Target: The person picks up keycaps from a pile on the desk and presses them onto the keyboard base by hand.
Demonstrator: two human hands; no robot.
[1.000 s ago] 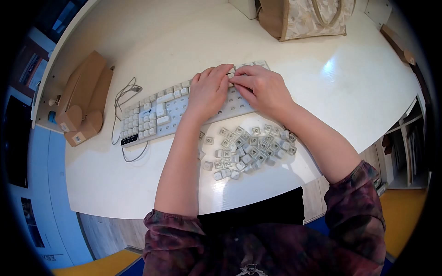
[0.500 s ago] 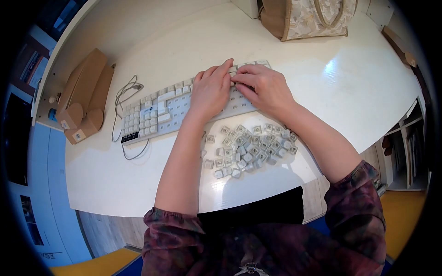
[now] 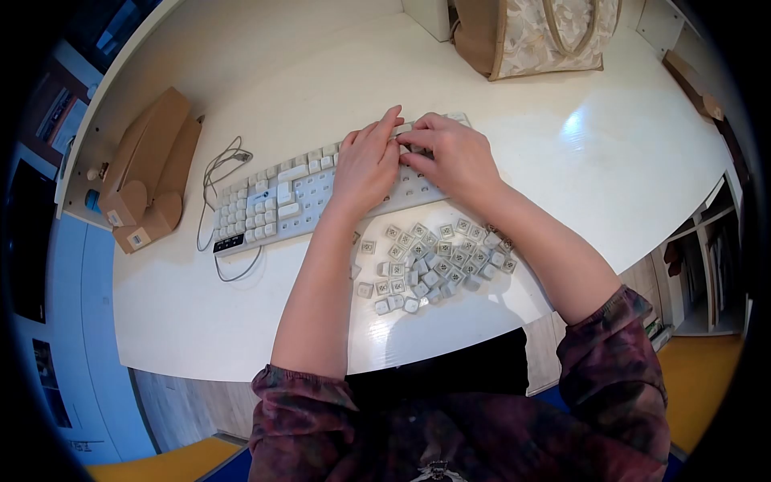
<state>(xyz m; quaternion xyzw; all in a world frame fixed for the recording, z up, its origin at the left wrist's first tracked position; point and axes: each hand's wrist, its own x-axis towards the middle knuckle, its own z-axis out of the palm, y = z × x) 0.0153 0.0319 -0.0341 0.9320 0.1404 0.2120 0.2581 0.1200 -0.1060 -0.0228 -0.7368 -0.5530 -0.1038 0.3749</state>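
Observation:
A white keyboard [image 3: 309, 198] lies at a slant on the desk, with keycaps on its left part and top row and bare switch sockets over much of the rest. My left hand [image 3: 368, 167] rests across its middle, palm down with fingers stretched toward the far edge. Just right of it, my right hand [image 3: 451, 154] bends over the upper rows, thumb and fingers drawn together at the left hand's side. Whatever those fingertips hold is hidden. Between my forearms lies a pile of loose keycaps [image 3: 430, 271], many upside down with their stems showing.
A grey cable [image 3: 210, 181] loops beside the keyboard's left end. Brown cardboard boxes [image 3: 152, 169] stand at the desk's left side. A patterned bag [image 3: 534, 40] sits at the back. The white desk [image 3: 201, 313] has a curved front edge close to my body.
My right hand has shifted slightly left, nearer to my left hand. The left hand stays nearly in place over the keyboard. The camera view has tilted a little.

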